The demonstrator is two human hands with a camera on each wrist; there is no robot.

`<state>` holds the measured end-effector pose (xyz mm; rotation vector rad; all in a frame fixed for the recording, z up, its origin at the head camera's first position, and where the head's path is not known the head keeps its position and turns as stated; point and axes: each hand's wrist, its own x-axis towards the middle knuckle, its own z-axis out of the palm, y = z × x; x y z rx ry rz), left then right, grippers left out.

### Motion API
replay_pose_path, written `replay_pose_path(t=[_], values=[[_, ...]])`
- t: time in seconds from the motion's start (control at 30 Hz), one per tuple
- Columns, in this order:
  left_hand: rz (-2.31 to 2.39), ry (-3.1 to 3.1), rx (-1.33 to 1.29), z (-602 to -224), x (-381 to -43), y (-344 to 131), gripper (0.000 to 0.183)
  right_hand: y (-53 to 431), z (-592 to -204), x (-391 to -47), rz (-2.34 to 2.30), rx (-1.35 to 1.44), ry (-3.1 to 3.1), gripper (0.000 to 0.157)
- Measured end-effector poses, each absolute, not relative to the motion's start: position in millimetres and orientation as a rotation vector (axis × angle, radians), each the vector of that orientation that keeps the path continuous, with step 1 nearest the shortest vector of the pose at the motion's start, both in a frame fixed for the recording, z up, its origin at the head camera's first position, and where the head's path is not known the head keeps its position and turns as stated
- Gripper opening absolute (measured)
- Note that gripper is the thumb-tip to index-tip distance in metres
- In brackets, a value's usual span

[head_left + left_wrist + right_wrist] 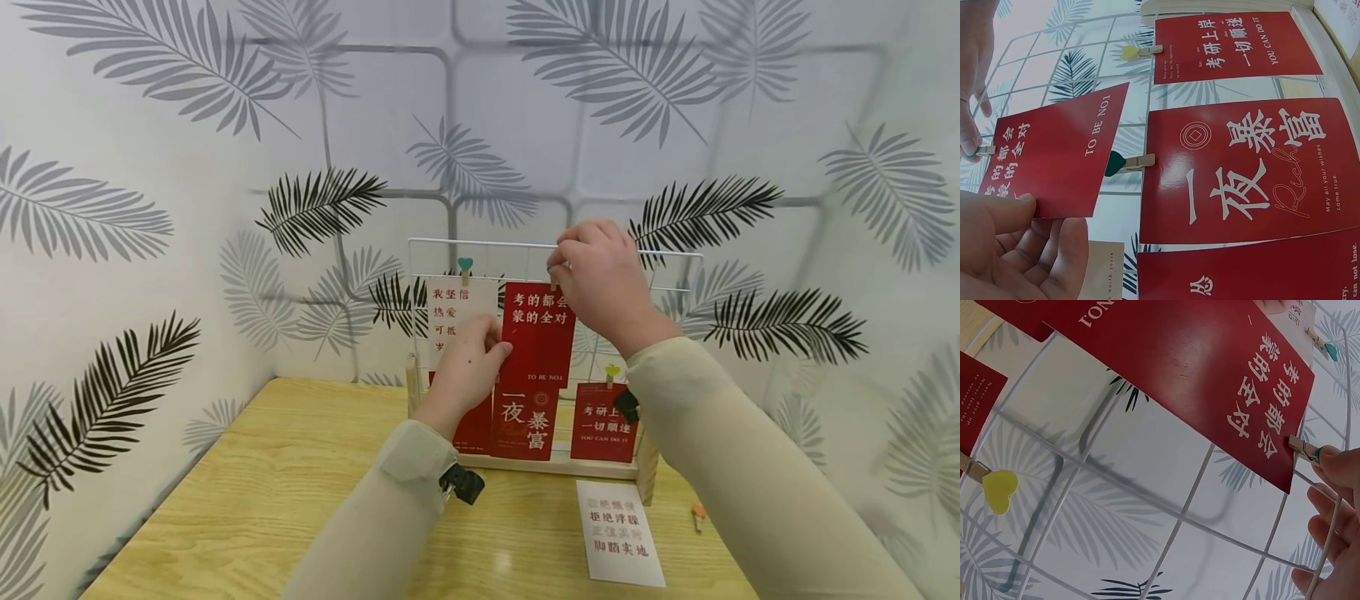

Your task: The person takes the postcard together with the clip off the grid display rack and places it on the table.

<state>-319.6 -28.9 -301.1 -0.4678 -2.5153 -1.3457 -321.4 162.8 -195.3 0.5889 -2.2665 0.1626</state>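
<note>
A red card (pixel 538 346) with white lettering hangs at the upper middle of a white wire grid rack (pixel 517 243). My left hand (pixel 467 367) pinches its left edge between thumb and fingers; the left wrist view shows the card's lower end tilting out from the grid. At the card's top right corner, my right hand (pixel 600 279) pinches a small wooden clothespin (pixel 1304 450) with a green decoration. The clothespin's tip lies over the card's edge, and the right fingers reach behind the top wire.
A white card (pixel 438 312) hangs at left from a teal heart clothespin (pixel 465 268). Red cards line the lower row, one (pixel 603 429) under a yellow heart clothespin (pixel 612 372). On the wooden table (pixel 247 492) lie another white card (pixel 621 537) and an orange-topped clothespin (pixel 698 515).
</note>
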Motion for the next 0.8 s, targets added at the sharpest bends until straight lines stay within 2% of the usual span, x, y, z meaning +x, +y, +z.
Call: replay_pose_path(t=[0.8], values=[[-1.327, -2.538, -0.463, -296.9, -319.7, -31.6, 0.010, 168.9, -197.2, -322.8, 0.237, 0.600, -2.236, 0.006]])
